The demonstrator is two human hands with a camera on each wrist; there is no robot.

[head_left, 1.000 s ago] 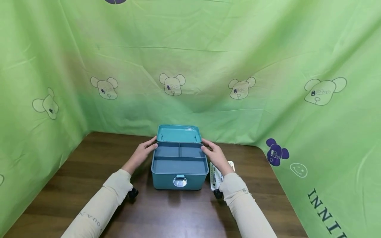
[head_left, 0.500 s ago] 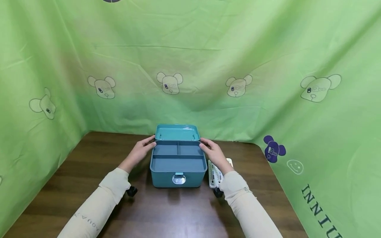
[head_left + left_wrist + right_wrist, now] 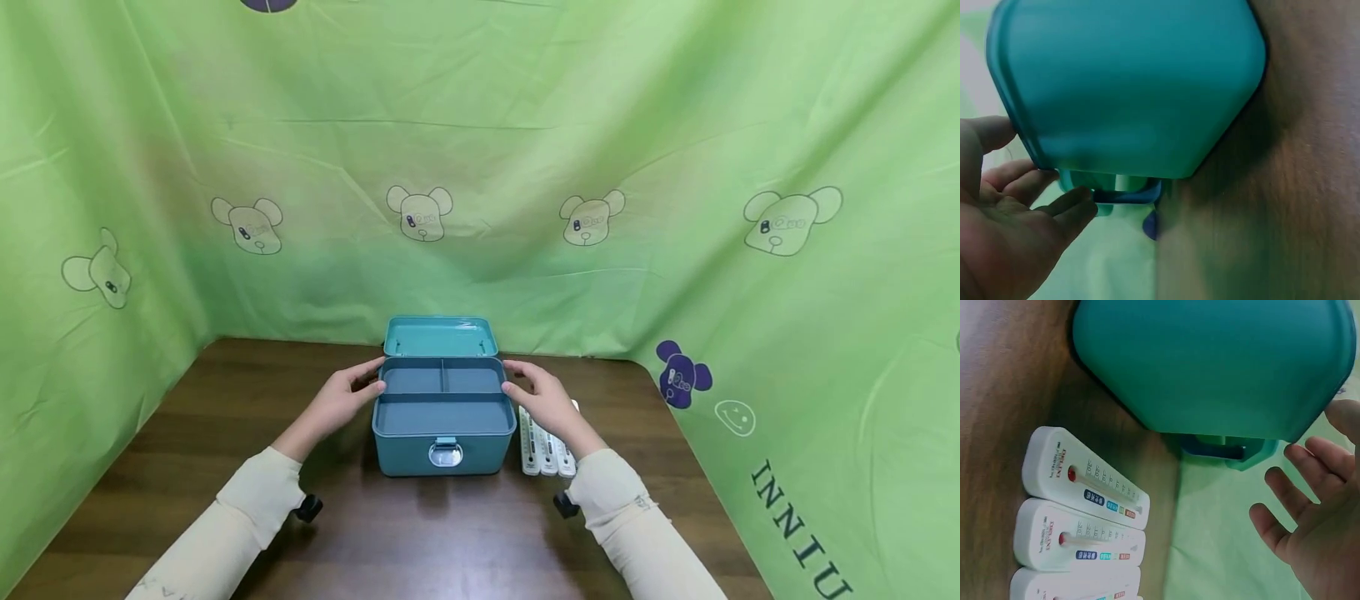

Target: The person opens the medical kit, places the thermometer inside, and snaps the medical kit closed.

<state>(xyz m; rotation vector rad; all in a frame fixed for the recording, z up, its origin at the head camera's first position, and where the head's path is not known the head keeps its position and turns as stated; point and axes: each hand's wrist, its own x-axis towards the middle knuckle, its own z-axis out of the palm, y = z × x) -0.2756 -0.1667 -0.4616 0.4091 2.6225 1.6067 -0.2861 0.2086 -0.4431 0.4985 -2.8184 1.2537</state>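
Note:
A teal storage box [image 3: 444,454] stands on the table with its lid [image 3: 441,337] raised at the back. Inside the box is a blue-grey divided tray [image 3: 442,414] with three compartments and nothing in them. My left hand [image 3: 333,402] is at the box's left side, thumb by the rim and fingers extended towards the back corner. On the opposite side, my right hand [image 3: 550,404] mirrors it, its thumb near the rim. In the right wrist view its fingers are spread and loosely bent; whether they touch the box is hard to tell.
White thermometers [image 3: 1085,478] lie side by side on the wooden table [image 3: 450,542], right of the box and partly under my right hand. A handle [image 3: 1125,195] shows behind the box. Green patterned cloth [image 3: 495,133] hangs around the table's back and sides.
Both hands have slid slightly nearer along the box's sides, away from the lid hinge. More of the thermometers shows. The head view has shifted a little; the lid stays raised.

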